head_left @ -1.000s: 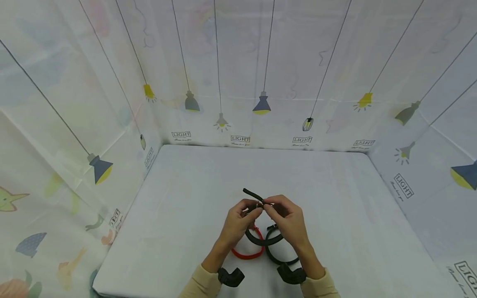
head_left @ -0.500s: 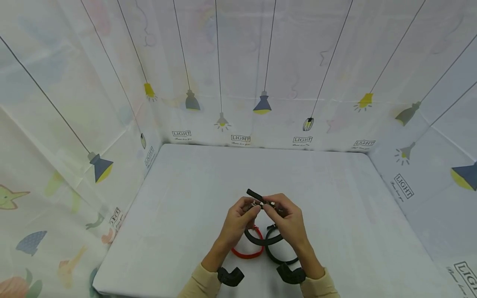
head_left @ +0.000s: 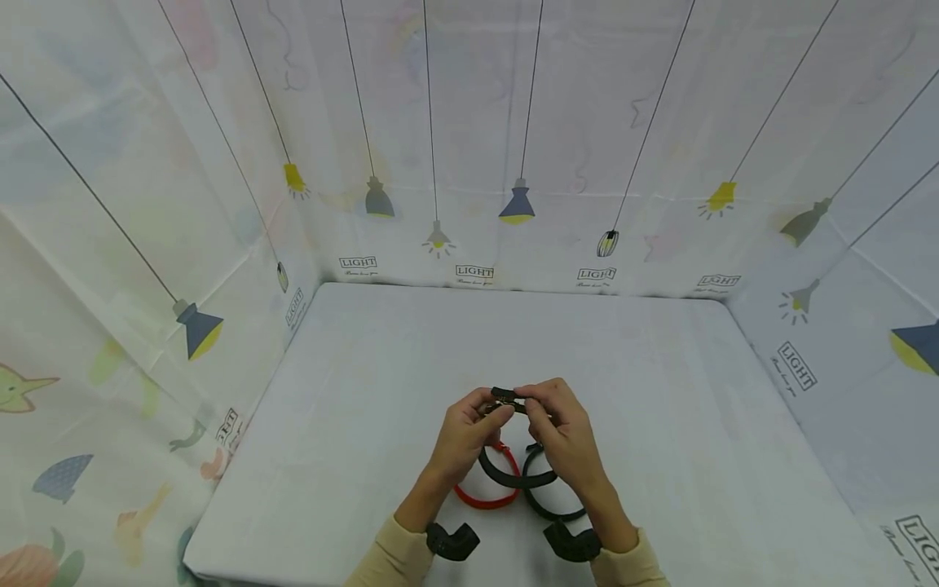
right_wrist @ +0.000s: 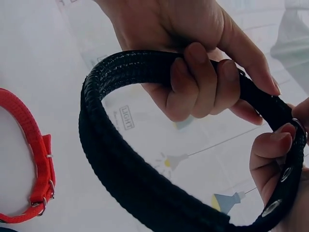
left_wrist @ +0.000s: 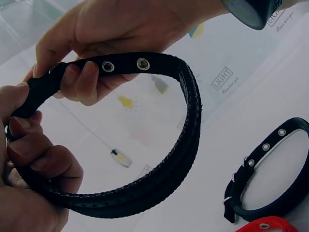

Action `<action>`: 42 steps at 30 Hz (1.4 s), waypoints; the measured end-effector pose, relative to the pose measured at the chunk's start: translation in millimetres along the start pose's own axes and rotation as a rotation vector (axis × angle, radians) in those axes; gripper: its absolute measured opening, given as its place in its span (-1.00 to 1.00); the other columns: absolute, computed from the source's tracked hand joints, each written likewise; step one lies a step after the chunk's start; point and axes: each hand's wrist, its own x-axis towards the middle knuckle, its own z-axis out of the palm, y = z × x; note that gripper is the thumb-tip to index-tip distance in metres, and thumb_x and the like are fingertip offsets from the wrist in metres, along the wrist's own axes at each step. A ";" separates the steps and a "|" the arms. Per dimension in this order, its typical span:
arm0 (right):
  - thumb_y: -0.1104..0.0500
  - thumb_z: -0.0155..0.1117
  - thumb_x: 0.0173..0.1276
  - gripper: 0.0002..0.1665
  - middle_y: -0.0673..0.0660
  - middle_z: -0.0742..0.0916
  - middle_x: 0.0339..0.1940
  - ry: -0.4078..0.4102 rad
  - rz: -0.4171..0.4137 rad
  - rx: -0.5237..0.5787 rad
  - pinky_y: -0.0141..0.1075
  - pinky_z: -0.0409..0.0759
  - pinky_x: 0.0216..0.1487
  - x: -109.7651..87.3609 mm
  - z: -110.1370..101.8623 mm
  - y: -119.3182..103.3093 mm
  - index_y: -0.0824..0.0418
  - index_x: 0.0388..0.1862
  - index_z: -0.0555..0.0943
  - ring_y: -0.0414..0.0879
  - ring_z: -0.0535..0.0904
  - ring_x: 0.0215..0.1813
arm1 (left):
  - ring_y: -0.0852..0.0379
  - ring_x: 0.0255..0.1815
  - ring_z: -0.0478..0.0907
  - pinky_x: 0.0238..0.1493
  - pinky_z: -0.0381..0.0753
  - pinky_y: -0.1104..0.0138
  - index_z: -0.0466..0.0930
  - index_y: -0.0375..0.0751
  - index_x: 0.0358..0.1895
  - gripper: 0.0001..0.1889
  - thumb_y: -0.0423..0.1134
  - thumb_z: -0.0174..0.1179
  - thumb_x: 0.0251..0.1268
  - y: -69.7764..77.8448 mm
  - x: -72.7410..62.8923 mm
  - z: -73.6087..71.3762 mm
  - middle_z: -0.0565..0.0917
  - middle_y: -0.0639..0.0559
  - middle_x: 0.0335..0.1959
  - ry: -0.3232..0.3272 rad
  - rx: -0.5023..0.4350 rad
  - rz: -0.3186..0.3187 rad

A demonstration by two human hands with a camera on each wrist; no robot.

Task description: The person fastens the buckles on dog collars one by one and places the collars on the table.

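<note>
Both hands grip a black collar, its loop (head_left: pixel 517 481) hanging below them in the head view. My left hand (head_left: pixel 464 432) pinches the buckle side, where small metal parts glint. My right hand (head_left: pixel 568 436) holds the strap side, which carries metal eyelets; its fingers (left_wrist: pixel 87 82) curl round the strap in the left wrist view. Fingertips of both hands nearly meet at the strap's tip (head_left: pixel 503 393), and they partly hide the buckle. In the right wrist view the collar's wide padded band (right_wrist: pixel 125 159) sweeps round below my left hand (right_wrist: pixel 193 72).
On the white table (head_left: pixel 381 350) beneath the hands lie a red collar (head_left: pixel 487 504) to the left and a second black collar (head_left: pixel 553 515) to the right, both buckled into rings. Printed curtains (head_left: pixel 469 122) enclose the table's back and sides. Each wrist wears a black camera (head_left: pixel 452 541).
The strap's free end, which stuck up and to the left, now lies lower and flatter between the fingertips. The right hand has shifted slightly up and left. Table collars stay put.
</note>
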 end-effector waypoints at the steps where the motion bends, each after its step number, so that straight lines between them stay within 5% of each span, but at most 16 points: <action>1: 0.51 0.06 0.44 -0.76 0.20 0.52 -0.26 0.007 0.004 -0.005 -0.45 0.43 -0.56 0.2 0.2 -1.8 0.42 -0.05 0.64 -0.20 0.42 -0.55 | 0.24 -0.56 0.37 -0.46 0.49 0.41 0.56 -0.36 0.01 -0.71 -0.17 0.23 0.44 0.5 0.1 0.7 0.47 0.18 -0.53 -0.002 -0.001 0.001; 9: 0.53 0.25 0.31 -0.82 0.21 0.59 -0.29 0.040 -0.044 -0.026 -0.49 0.49 -0.50 1.2 1.0 -2.1 0.41 -0.13 0.66 -0.20 0.50 -0.47 | 0.23 -0.55 0.38 -0.45 0.52 0.41 0.58 -0.30 0.00 -0.73 -0.17 0.23 0.44 2.4 -0.6 2.3 0.48 0.17 -0.52 -0.002 -0.001 -0.008; 15: 0.58 0.11 0.37 -0.72 0.21 0.49 -0.31 0.025 -0.070 0.015 -0.49 0.42 -0.58 0.1 -0.4 0.1 0.52 0.01 0.63 -0.03 0.43 -0.59 | 0.24 -0.52 0.40 -0.42 0.50 0.38 0.59 -0.28 0.10 -0.68 -0.15 0.23 0.44 0.8 -1.5 1.5 0.54 0.17 -0.45 0.017 0.002 -0.040; 25: 0.54 -0.08 0.47 -0.79 0.19 0.46 -0.29 0.012 -0.010 0.031 -0.33 0.52 -0.55 -1.3 -1.6 -1.3 0.45 -0.16 0.54 0.09 0.48 -0.56 | 0.24 -0.54 0.39 -0.39 0.53 0.39 0.58 -0.28 0.08 -0.67 -0.15 0.27 0.40 -0.4 -2.3 3.0 0.51 0.17 -0.50 0.004 -0.020 -0.063; 32: 0.46 -0.10 0.51 -0.76 0.15 0.48 -0.22 -0.014 0.023 0.049 -0.34 0.60 -0.51 -6.9 -2.1 32.0 0.27 -0.16 0.53 -0.06 0.56 -0.51 | 0.23 -0.53 0.41 -0.40 0.61 0.40 0.61 -0.22 0.09 -0.71 -0.18 0.26 0.41 2.4 -3.4 3.4 0.52 0.01 -0.46 0.004 0.034 -0.035; 38: 0.55 -0.07 0.43 -0.76 0.21 0.47 -0.25 -0.040 0.015 0.031 -0.29 0.53 -0.59 -2.7 -6.5 17.2 0.41 -0.18 0.56 0.08 0.48 -0.57 | 0.24 -0.53 0.41 -0.44 0.62 0.41 0.63 -0.22 0.10 -0.70 -0.18 0.27 0.40 5.6 -1.6 2.8 0.52 0.09 -0.46 -0.014 0.079 -0.007; 42: 0.52 0.01 0.42 -0.78 0.20 0.48 -0.27 -0.062 0.011 0.006 -0.40 0.47 -0.60 0.0 -11.6 0.0 0.41 -0.15 0.61 -0.09 0.44 -0.55 | 0.24 -0.55 0.41 -0.46 0.60 0.42 0.63 -0.24 0.09 -0.71 -0.18 0.26 0.41 7.6 -0.6 3.1 0.55 0.11 -0.46 -0.027 0.072 0.007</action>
